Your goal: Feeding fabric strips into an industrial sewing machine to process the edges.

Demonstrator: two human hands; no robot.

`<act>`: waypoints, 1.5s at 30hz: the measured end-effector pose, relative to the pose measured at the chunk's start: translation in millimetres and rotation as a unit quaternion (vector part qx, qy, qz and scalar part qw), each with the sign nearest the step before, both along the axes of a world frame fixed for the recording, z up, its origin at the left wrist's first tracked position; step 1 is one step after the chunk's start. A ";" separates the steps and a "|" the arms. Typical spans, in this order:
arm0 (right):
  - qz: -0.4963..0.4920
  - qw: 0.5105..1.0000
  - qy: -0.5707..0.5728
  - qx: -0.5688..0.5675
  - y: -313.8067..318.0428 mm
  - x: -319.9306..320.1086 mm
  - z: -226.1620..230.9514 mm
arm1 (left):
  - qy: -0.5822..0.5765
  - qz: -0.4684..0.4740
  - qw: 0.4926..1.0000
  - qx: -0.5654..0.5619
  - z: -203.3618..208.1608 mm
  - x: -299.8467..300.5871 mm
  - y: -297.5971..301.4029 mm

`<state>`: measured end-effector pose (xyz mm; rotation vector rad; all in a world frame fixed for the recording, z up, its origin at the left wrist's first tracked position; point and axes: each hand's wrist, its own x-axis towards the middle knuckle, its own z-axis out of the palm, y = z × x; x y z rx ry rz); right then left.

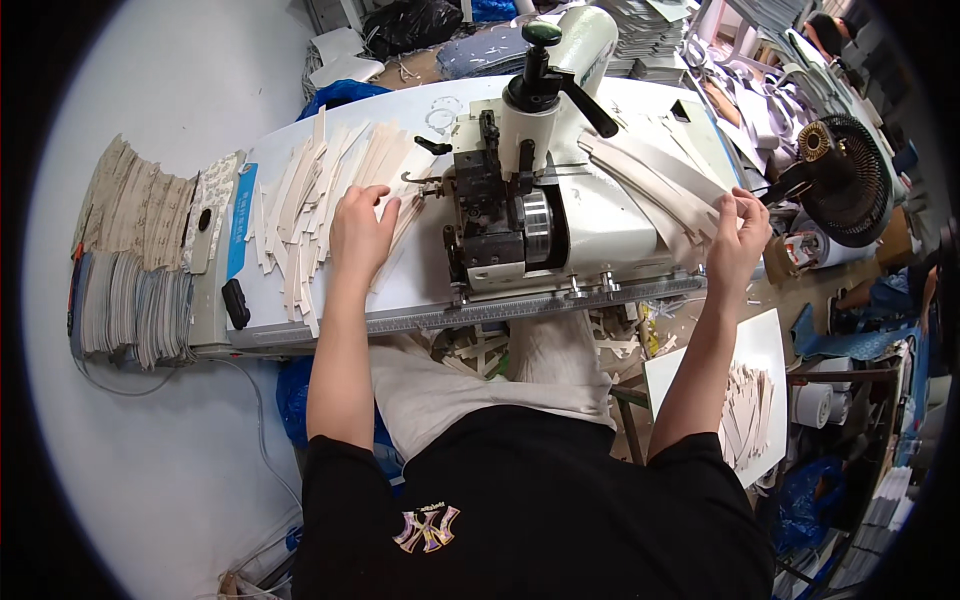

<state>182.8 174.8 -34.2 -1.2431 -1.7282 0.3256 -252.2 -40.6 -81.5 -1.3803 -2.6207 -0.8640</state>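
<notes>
A cream skiving machine (615,210) with a black presser head and a ribbed metal roller stands on the white table. My left hand (362,232) is at its left, close to the metal guide. The thumb and fingers are curled but apart, with no strip visible between them. Beneath and beside that hand spreads a loose pile of thin pale strips (305,205). At the machine's right end, my right hand (737,238) pinches the ends of a fanned bundle of pale strips (655,175), which drapes over the machine's bed.
Stacked sheets (135,300) stand at the far left beside a black clip-like object (236,303). A ruler (420,320) runs along the table's front edge. To the right are a black fan (845,180) and a white board (775,345) carrying more strips. Scraps litter the floor.
</notes>
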 end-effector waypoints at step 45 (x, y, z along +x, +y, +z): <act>0.397 0.899 0.049 -0.177 -144.2 -125.8 6.6 | -0.116 -0.331 0.936 0.033 94.6 100.7 -30.8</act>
